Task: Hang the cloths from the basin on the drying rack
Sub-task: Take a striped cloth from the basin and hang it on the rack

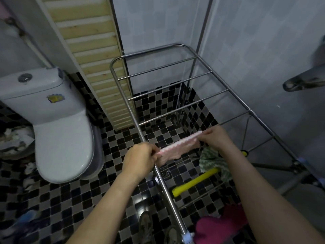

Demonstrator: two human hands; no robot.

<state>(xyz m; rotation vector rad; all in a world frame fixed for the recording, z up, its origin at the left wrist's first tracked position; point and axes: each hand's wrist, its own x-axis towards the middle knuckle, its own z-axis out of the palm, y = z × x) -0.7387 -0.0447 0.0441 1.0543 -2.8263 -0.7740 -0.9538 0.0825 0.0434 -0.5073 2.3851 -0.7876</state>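
Spread for airing: left hand (140,156) and right hand (217,138) pinch pink cloth (177,149) ends, taut along drying rack (164,188) rod.

Right forearm (255,187) half hides the green cloth (211,161).

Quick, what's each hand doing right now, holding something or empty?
Left hand: closed, gripping the left end of the pink cloth.
Right hand: closed, pinching the pink cloth's right end.

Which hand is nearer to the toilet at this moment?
Left. The left hand grips the pink cloth end just right of the toilet; the right hand pinches the far end, further away.
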